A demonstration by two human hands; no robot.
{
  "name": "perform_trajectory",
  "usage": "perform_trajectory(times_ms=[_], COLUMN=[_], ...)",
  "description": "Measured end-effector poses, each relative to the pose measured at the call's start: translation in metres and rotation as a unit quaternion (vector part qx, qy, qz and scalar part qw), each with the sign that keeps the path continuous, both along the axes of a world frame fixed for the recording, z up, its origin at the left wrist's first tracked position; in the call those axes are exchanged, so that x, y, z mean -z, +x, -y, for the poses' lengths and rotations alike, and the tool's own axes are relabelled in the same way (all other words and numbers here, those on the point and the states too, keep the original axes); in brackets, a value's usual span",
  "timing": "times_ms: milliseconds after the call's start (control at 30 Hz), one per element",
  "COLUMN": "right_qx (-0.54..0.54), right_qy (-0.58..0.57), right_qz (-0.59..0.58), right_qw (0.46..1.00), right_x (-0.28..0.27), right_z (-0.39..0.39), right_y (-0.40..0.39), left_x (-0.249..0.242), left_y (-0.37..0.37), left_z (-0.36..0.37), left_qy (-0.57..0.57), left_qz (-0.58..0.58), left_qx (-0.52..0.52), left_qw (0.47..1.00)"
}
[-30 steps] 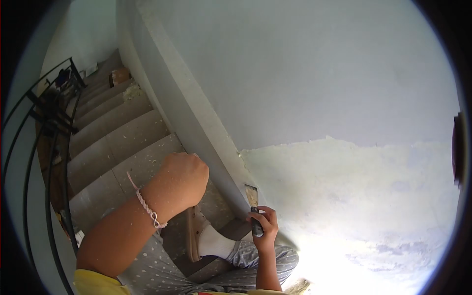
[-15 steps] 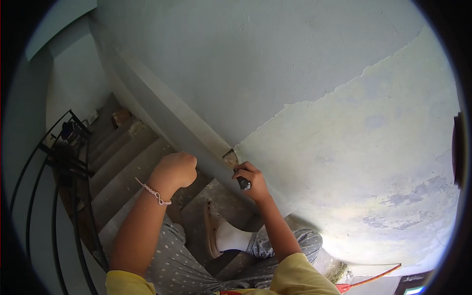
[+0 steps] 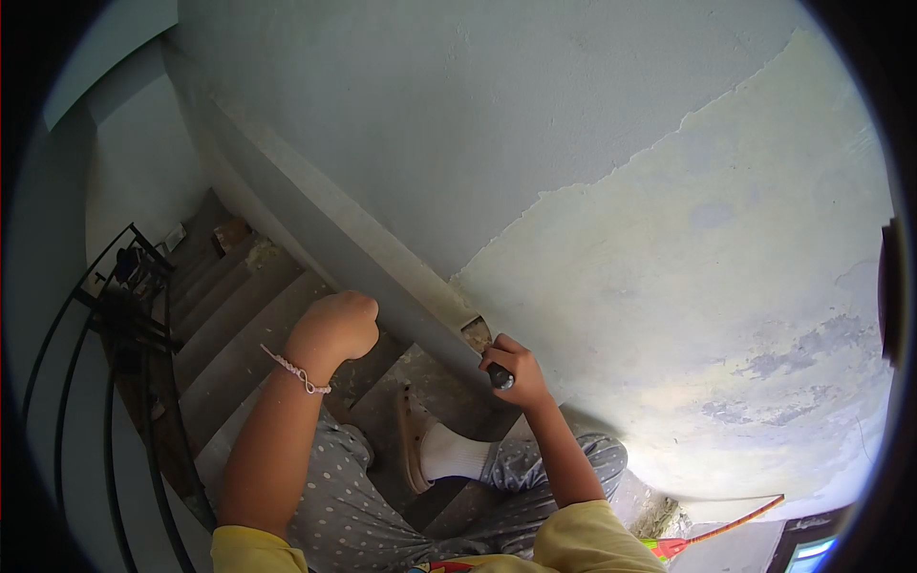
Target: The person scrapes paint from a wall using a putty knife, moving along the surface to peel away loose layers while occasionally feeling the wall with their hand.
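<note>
My right hand [image 3: 521,371] is closed around the dark handle of a scraper [image 3: 476,334]. The scraper's flat, stained blade lies at the top of the narrow ledge [image 3: 353,205], where it meets the wall [image 3: 650,277]. Above the steps, my left hand [image 3: 336,327] is curled into a fist with its back to me; nothing sticks out of it, and its palm side is hidden. The wall shows grey paint [image 3: 382,124] on the upper left and a pale, bare area on the right, split by a ragged edge.
Concrete stairs [image 3: 229,334] descend to the left, with a brownish block [image 3: 231,235] lower down. A black metal railing [image 3: 110,430] runs along the left side. A broom [image 3: 673,547] with an orange handle lies at the lower right. My shoe [image 3: 413,435] rests on a step.
My right hand and the scraper have moved right and slightly down along the ledge. My left fist stays nearly in place.
</note>
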State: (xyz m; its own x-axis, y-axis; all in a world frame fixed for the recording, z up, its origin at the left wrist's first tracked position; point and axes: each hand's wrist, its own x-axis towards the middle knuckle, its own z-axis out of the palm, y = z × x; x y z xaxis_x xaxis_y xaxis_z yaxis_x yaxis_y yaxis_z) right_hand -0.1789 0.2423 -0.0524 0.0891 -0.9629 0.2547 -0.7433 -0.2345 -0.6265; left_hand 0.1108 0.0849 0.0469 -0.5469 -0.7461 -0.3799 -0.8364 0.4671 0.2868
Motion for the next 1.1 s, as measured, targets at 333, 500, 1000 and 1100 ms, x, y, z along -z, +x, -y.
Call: perform_trajectory(times_ms=[333, 500, 1000, 1100], right_qx=[-0.004, -0.071, 0.119, 0.131], right_qy=[0.037, -0.051, -0.151, -0.121], right_qz=[-0.107, -0.024, 0.009, -0.017], right_qw=[0.994, 0.996, 0.981, 0.984], right_x=[-0.009, -0.007, -0.011, -0.017], right_z=[-0.03, 0.013, 0.084, 0.1], right_y=[0.01, 0.029, 0.021, 0.02], left_x=[-0.016, -0.018, -0.035, -0.038], left_y=[-0.014, -0.021, -0.01, -0.01], left_z=[-0.018, -0.024, -0.028, -0.03], left_qy=[-0.043, -0.063, -0.038, -0.039], left_qz=[-0.074, -0.071, -0.035, -0.043], left_qx=[0.012, 0.031, 0.004, 0.009], left_qw=[0.996, 0.995, 0.999, 0.998])
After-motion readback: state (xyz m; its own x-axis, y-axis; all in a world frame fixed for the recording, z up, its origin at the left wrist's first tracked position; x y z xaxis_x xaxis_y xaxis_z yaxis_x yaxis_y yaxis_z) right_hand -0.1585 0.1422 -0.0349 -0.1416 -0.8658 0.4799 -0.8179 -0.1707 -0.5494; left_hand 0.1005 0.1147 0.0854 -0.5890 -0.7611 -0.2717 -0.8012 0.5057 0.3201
